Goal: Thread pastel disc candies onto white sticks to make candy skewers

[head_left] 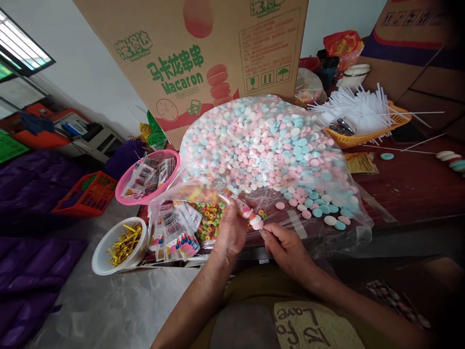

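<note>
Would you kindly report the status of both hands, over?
Left hand gripping candy stack; right hand pinching at its near end; bagged candies beyond, not blocking hands.

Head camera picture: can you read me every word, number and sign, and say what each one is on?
"Macaron": tall brown cardboard box, in green.
"马卡龙串串": same box, above it.
Glass, upward-arrows and umbrella signs: same box.
Green logos and panel print there: too blurred to read surely.
Shiny printed plastic packets: print too small.
Beige cloth patch: perhaps "Love"; the rest is unclear.
Brown cardboard box with dark-blue band: signs too dim.
Numbers: none readable.
</note>
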Demonstrator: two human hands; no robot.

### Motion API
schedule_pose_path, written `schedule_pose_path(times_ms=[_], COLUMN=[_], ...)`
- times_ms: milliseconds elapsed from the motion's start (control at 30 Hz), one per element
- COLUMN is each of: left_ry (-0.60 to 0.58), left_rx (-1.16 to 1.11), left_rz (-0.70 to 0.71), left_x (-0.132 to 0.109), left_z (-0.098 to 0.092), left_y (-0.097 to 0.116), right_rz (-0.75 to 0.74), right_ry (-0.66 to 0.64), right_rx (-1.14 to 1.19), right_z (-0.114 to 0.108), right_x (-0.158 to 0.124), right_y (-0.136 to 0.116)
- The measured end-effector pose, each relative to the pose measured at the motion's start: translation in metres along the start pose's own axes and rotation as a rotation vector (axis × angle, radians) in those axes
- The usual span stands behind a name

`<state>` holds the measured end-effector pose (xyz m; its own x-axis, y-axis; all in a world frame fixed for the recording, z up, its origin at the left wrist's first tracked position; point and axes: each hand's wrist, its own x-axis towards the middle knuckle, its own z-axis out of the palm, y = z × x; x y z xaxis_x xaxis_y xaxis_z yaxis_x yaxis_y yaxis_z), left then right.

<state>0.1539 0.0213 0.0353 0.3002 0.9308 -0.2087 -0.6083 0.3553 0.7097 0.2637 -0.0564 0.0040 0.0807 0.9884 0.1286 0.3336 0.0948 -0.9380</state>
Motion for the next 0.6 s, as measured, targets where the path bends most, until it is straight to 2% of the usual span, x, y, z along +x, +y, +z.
schedule_pose_path(times_ms=[67, 200, 267, 333, 467, 600], left_ry=[-0.042, -0.136, -0.103, 0.024, 0.324, 0.408], left_rx=[0.003, -0.011, -0.054, -0.097, -0.147, -0.180], left_rz=[0.019, -0.022, 0.005, 0.030, 0.002, -0.016], left_x=[0.003, 0.010, 0.014, 0.019, 0.025, 0.024], left_z=[-0.007, -0.014, -0.012, -0.008, -0.001, -0.001], left_y=[0.012, 0.027, 0.029, 0.029, 0.029, 0.028], right_rz=[0.033, 0.173, 0.221, 0.166, -0.130, -0.382], right_ry=[-0.056, -0.264, -0.328, -0.290, -0.065, 0.117], right_rx=[0.048, 0.266, 0.332, 0.262, -0.164, -0.490], right_z=[-0.005, -0.008, -0.008, -0.006, -0.006, -0.008], right_x=[0.000, 0.000, 0.000, -0.001, -0.004, -0.004], right_y=[-0.002, -0.007, -0.008, -0.006, 0.005, 0.015])
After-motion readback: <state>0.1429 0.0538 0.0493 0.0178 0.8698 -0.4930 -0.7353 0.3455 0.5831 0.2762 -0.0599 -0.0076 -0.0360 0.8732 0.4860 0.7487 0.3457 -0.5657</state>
